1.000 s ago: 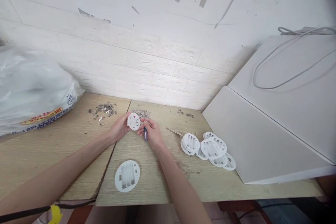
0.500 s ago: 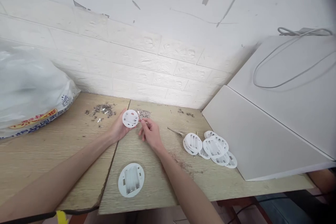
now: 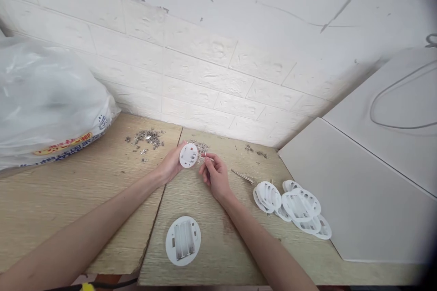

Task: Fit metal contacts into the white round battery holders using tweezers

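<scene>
My left hand (image 3: 173, 163) is closed around the edge of a round white plastic battery holder (image 3: 188, 155), tilted so its slots face me. Just to its right, my right hand (image 3: 215, 173) pinches a thin, pointed metal tool (image 3: 205, 149), probably tweezers, with the tip up and apart from the holder. Behind both hands lies a pile of small metal pieces (image 3: 198, 144), partly hidden by the holder. Nearer to me, another round battery holder (image 3: 183, 241) lies flat on the table with its slots up.
Several white battery holders (image 3: 300, 204) lie overlapped at the right, beside a white box (image 3: 368, 200). A thin metal tool (image 3: 243, 176) lies near them. At the left are a second pile of metal parts (image 3: 150, 138) and a large plastic bag (image 3: 51, 100). A brick-patterned wall (image 3: 205, 82) stands behind.
The view has turned left, so everything sits further right. My right hand has drawn the tool's tip away from the holder, leaving a gap. The left hand still holds the battery holder.
</scene>
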A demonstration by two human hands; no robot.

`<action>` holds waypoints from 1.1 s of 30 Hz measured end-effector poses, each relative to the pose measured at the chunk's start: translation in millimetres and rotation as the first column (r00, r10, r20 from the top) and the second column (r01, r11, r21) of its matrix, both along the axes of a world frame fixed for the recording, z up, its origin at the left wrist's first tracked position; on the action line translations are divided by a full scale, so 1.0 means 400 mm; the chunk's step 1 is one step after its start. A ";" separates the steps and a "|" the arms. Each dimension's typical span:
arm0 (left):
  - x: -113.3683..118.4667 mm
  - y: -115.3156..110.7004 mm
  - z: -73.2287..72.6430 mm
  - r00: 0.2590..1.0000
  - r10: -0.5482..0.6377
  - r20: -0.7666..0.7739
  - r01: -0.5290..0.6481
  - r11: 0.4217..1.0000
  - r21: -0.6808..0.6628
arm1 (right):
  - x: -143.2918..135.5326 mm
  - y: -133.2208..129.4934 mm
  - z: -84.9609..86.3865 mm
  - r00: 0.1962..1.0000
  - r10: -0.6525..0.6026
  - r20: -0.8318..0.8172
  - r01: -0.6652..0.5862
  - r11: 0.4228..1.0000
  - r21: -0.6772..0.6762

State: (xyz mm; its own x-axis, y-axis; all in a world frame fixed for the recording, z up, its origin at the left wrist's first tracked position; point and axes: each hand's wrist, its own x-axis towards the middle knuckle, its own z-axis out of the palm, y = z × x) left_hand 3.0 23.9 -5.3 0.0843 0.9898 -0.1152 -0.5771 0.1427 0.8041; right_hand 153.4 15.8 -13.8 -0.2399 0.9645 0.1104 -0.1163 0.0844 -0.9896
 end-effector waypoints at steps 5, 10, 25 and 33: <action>-0.002 0.001 -0.003 1.000 -0.006 -0.002 0.006 0.999 0.053 | 0.026 -0.003 0.006 0.986 0.056 0.160 -0.067 0.996 0.064; -0.001 -0.004 -0.006 0.998 0.021 -0.054 -0.016 0.996 0.089 | 0.057 -0.003 0.025 0.920 0.021 0.391 -0.081 0.987 0.138; -0.015 -0.007 -0.027 0.908 0.085 -0.410 0.012 0.973 0.230 | 0.078 0.002 0.035 0.840 0.047 0.541 -0.121 0.987 0.103; -0.012 -0.008 -0.033 0.909 0.095 -0.405 -0.008 0.977 0.212 | 0.072 -0.004 0.044 0.840 0.023 0.542 -0.086 0.992 0.092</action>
